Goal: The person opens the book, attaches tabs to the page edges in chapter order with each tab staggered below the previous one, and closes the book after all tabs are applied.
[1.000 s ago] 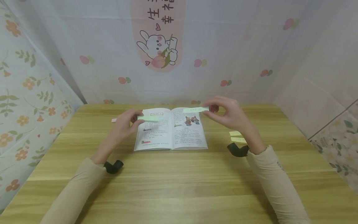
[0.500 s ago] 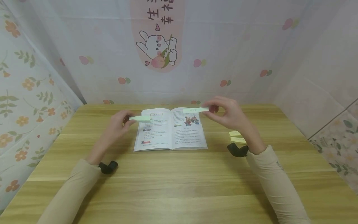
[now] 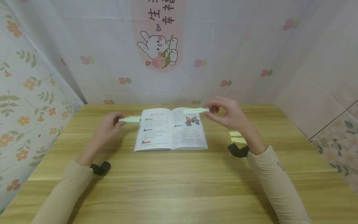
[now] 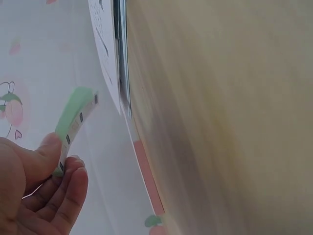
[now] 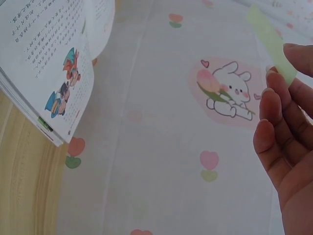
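Note:
My left hand (image 3: 104,129) pinches a small pad of green sticky notes (image 3: 130,119) between thumb and fingers, just off the left edge of an open book (image 3: 156,133). In the left wrist view, this sticky-note pad (image 4: 73,107) has a pale side with dark printed marks. Above the book's upper right corner, my right hand (image 3: 226,113) pinches a single green sticky note (image 3: 191,110) bearing handwriting too small to read. The right wrist view shows that sticky note (image 5: 269,41) between thumb and forefinger, apart from the page.
Yellow sticky notes (image 3: 237,137) lie on the wooden table (image 3: 173,186) near my right forearm. A pink paper tab (image 4: 149,178) sticks out from the book's left side. Behind the table hangs a patterned cloth (image 3: 112,46). Black wrist mounts (image 3: 100,168) sit on both wrists.
My left hand has moved left with the green pad, from over the left page to beside the book. The right hand and its sticky note have hardly moved.

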A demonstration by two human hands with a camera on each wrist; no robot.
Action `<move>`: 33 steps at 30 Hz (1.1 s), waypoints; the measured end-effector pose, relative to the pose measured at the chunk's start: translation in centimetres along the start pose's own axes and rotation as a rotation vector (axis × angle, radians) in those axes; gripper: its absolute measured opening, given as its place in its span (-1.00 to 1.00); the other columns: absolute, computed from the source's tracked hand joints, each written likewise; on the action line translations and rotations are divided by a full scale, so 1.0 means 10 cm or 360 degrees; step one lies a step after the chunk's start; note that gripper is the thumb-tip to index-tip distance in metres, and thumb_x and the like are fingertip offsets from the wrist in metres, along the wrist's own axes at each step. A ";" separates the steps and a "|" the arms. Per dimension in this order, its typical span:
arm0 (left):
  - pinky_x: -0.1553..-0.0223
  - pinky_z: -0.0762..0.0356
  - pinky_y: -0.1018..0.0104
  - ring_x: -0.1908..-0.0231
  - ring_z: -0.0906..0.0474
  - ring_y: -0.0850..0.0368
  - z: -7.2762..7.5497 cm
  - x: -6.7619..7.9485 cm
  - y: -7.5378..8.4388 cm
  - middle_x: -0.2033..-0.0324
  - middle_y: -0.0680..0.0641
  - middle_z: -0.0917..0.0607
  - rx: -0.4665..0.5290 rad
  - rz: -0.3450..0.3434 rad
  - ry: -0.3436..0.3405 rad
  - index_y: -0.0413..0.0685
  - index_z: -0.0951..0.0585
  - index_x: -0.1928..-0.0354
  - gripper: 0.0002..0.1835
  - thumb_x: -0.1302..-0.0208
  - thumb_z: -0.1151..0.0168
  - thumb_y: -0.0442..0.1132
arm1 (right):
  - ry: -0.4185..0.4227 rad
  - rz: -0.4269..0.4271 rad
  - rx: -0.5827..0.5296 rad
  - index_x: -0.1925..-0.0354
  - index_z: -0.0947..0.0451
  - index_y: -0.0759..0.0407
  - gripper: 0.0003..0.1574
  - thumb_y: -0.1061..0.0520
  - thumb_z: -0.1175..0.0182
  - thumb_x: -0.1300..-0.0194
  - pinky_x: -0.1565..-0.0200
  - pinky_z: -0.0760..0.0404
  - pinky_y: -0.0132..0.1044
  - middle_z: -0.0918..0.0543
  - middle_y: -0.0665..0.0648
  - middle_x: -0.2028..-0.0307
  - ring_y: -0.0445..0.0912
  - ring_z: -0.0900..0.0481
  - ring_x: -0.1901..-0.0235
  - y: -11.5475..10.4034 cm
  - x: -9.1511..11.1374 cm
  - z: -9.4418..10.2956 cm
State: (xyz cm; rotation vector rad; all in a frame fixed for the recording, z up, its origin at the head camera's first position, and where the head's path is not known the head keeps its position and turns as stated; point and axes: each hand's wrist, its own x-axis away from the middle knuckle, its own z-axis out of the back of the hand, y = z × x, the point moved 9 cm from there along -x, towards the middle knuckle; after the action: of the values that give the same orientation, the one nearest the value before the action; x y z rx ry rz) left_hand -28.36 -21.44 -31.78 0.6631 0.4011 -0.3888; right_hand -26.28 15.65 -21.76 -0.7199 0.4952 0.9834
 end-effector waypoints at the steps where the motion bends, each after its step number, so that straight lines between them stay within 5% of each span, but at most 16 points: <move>1: 0.27 -0.45 0.22 0.31 -0.50 -0.06 0.01 0.01 -0.02 0.27 -0.27 -0.64 -0.0004 0.0018 -0.0010 -0.43 -0.60 0.10 -0.84 -0.31 -0.29 -0.50 | -0.0002 -0.0001 0.0002 0.13 -0.73 0.23 -0.68 0.41 -0.44 -0.11 0.29 -0.46 -0.45 -0.65 -0.04 0.38 -0.17 -0.48 0.38 0.00 0.00 0.00; 16: 0.32 -0.41 0.16 0.34 -0.43 -0.07 0.06 0.10 -0.26 0.32 -0.24 -0.59 -0.0045 0.0187 -0.0227 -0.44 -0.56 0.08 -0.84 -0.37 -0.23 -0.47 | 0.0014 -0.0038 -0.0003 0.13 -0.74 0.21 -0.69 0.39 -0.45 -0.12 0.29 -0.45 -0.44 -0.64 -0.05 0.39 -0.16 -0.48 0.38 0.00 0.01 0.02; 33: 0.28 -0.46 0.05 0.34 -0.47 -0.06 0.05 0.15 -0.46 0.36 -0.20 -0.62 -0.0128 0.0209 -0.0430 -0.44 -0.59 0.10 -0.81 -0.35 -0.27 -0.41 | 0.0002 -0.0034 -0.0010 0.12 -0.74 0.23 -0.68 0.40 -0.45 -0.11 0.28 -0.45 -0.44 -0.65 -0.04 0.37 -0.15 -0.48 0.37 -0.01 0.00 0.00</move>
State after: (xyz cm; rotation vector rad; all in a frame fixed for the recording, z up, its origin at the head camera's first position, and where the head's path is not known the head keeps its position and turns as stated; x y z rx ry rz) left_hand -29.11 -25.41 -34.46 0.5461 0.1149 -0.3300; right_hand -26.17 15.62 -21.68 -0.7300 0.4848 0.9647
